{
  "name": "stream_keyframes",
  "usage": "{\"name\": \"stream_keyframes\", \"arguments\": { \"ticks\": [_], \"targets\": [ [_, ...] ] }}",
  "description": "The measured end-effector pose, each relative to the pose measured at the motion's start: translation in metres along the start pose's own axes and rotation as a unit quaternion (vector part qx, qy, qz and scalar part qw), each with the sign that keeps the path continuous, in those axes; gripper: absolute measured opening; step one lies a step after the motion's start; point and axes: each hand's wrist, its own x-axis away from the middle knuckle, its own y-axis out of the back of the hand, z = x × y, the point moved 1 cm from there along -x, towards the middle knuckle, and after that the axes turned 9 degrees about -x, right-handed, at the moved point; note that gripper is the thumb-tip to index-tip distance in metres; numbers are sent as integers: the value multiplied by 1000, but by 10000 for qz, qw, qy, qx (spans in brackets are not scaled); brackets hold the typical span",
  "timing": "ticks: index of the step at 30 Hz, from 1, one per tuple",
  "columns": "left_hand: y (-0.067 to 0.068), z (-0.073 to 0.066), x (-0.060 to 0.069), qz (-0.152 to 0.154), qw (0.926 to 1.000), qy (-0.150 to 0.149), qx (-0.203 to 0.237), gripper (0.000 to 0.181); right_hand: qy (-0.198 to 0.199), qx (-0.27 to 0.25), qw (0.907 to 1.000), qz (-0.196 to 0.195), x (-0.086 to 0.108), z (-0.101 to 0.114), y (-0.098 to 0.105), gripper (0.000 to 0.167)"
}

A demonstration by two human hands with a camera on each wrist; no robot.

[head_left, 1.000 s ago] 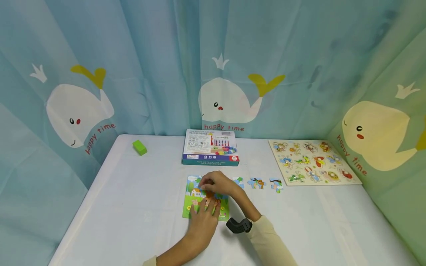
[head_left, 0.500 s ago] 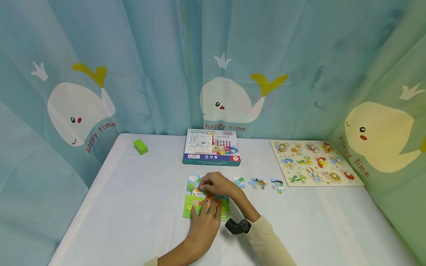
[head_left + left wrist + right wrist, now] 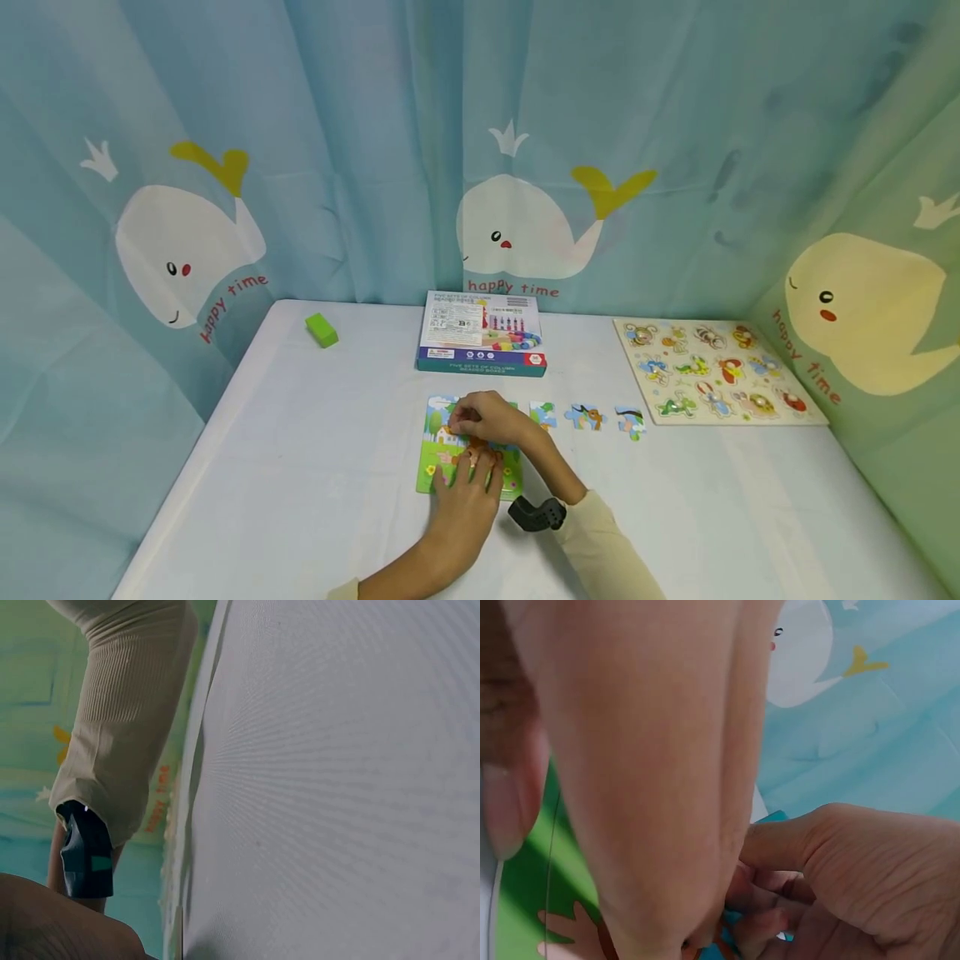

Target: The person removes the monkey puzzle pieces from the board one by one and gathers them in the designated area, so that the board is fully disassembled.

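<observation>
A colourful picture puzzle (image 3: 431, 458) lies flat in the middle of the table. My left hand (image 3: 459, 517) rests on its lower part with fingers spread. In the right wrist view the left hand's fingers (image 3: 649, 772) loom large over the green part. Above it my right hand (image 3: 492, 417) has thumb and fingers bent together over the upper left, by the pictured house, pinching a small piece mostly hidden by the fingers. The right wrist view shows this right hand (image 3: 870, 877), its fingertips partly covered. Part of the left hand (image 3: 60, 926) fills a corner of its wrist view.
Loose puzzle pieces (image 3: 585, 417) lie in a row right of the puzzle. Behind it stands a flat box (image 3: 482, 367). A wooden animal board (image 3: 708, 371) is at the back right, a green block (image 3: 322, 330) at the back left. Curtains surround the table (image 3: 300, 467).
The head view has turned slightly, so the table's things appear a little farther right. Both hands keep nearly the same place on the puzzle, with only slight finger movement.
</observation>
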Motion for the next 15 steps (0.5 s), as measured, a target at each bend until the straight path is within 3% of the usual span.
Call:
{"name": "stream_keyframes", "arguments": {
  "ticks": [10, 15],
  "targets": [
    [1, 0, 0, 187, 9998, -31, 61, 60, 100, -195, 9997, -78, 6, -5, 0, 12],
    [1, 0, 0, 109, 9999, 20, 72, 58, -19, -335, 9994, 85, 7, -6, 0, 14]
  ]
}}
